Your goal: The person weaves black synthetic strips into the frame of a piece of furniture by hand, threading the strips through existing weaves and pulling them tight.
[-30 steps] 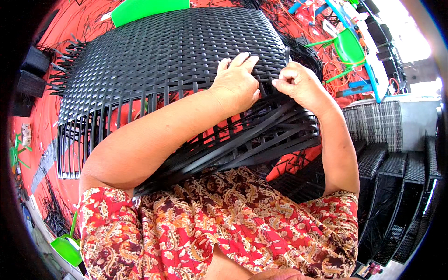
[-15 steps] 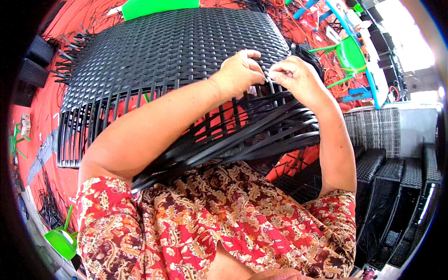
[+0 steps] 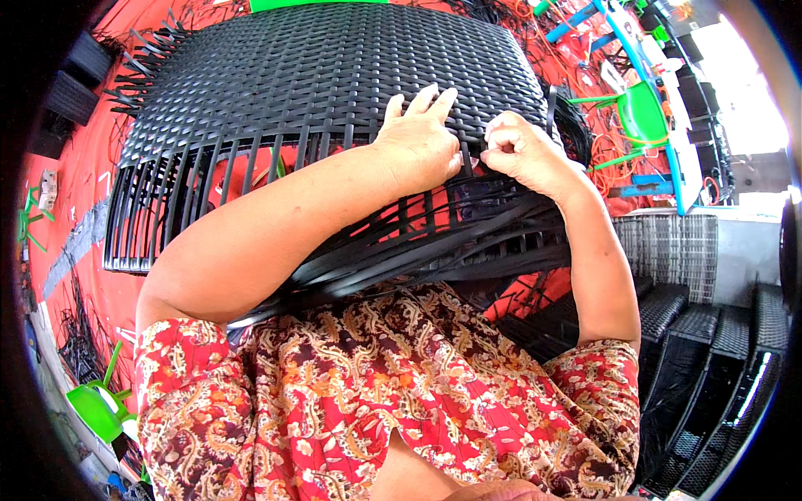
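A black woven panel (image 3: 334,75) of flat plastic strips lies before me, its near part still an open lattice of lengthwise strands. My left hand (image 3: 420,138) rests over the weave's near edge, fingers stretched out and apart, thumb beside an upright strand. Just to its right, my right hand (image 3: 526,154) is closed, thumb and forefinger pinched at a black strip by that same edge; the fingers partly hide the strip. A bundle of long loose black strips (image 3: 434,242) runs sideways below both hands, between the panel and my shirt.
Cut strand ends (image 3: 142,75) stick out at the panel's far left. Green chairs (image 3: 642,115) stand at the right and lower left (image 3: 96,409). A blue-framed table (image 3: 672,179) is beyond. Black woven furniture (image 3: 710,334) is stacked at right. Red sheeting (image 3: 67,234) covers the floor.
My left hand's fingers have gone from curled to spread out on the weave. My right hand stays pinched by the edge. The panel sits slightly higher in the view.
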Demonstrator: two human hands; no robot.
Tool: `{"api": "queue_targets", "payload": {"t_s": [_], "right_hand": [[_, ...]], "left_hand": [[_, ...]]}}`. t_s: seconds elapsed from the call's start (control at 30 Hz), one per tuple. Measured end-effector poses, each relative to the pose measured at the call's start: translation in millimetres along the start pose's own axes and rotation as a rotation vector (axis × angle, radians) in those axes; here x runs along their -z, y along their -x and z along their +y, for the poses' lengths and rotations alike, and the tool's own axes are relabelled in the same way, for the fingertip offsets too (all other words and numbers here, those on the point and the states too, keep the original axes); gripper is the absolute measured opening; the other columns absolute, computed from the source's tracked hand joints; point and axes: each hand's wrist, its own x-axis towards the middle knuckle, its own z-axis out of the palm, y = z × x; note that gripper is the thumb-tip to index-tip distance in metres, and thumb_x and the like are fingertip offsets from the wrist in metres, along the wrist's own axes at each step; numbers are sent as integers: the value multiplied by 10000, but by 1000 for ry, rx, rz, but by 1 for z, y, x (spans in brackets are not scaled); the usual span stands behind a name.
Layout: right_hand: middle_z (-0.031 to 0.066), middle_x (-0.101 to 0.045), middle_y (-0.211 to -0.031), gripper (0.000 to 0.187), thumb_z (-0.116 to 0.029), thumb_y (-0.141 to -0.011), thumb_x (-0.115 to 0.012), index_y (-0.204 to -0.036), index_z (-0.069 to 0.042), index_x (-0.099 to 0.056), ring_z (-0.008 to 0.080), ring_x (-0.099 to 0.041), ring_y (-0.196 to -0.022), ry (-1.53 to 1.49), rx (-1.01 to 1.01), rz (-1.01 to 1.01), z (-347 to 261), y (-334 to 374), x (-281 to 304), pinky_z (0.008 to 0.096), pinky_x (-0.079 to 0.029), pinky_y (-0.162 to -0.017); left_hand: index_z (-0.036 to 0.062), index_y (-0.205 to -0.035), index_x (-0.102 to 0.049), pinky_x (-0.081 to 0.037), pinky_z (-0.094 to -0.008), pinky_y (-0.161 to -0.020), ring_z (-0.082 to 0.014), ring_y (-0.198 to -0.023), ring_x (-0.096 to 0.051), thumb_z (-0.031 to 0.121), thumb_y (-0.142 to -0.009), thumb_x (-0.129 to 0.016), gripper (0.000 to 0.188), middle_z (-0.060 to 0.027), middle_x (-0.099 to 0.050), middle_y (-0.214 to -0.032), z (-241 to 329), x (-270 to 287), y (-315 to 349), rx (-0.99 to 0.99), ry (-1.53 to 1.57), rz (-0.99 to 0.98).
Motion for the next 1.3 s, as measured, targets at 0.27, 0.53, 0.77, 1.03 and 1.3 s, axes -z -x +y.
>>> {"api": "queue_targets", "payload": {"t_s": [0.27, 0.53, 0.77, 1.03, 1.3], "right_hand": [[85, -531, -957, 170, -187, -778, -687, -759, -37, -610, 209, -545, -887, 69, -26, -78, -1, -14, 15, 315, -437, -827], [80, -546, -791, 219, -235, -836, -625, -872, -22, -663, 188, -535, -742, -2, 177, 14, -27, -36, 0, 327, -454, -650], [61, -522, -977, 219, -151, -751, -644, -658, 2, -519, 127, -527, -814, -154, 28, -50, -25, -25, -8, 264, -431, -729], [100, -500, -1060, 160, -144, -736, -685, -707, -31, -575, 184, -515, -935, -45, 116, -82, -26, -34, -17, 280, -434, -797], [82, -560, -958, 224, -237, -833, -621, -846, -15, -648, 169, -541, -919, -86, 238, -40, -52, -61, -25, 279, -437, -793]], "left_hand": [[230, -782, -738, -207, -603, -1004, -235, -1302, -323, 281, -711, -632, 138, -82, -450, -1361, -13, -3, -20, 172, 388, 15], [40, -705, -674, -323, -321, -984, -186, -1178, -435, 102, -732, -641, 75, -45, -653, -815, -49, 25, -13, 235, 1219, 32], [145, -797, -710, -308, -439, -1011, -342, -1219, -410, 282, -750, -643, 159, -200, -372, -1386, -37, 22, 29, -77, 180, 128], [184, -847, -713, -201, -521, -1043, -322, -1319, -292, 325, -793, -597, 190, -181, -356, -1409, -32, 11, 21, 135, 181, 21], [29, -751, -686, -285, -360, -1010, -246, -1249, -388, 184, -763, -644, 161, -191, -529, -1231, -82, 38, 25, 208, 1156, 64]]}}
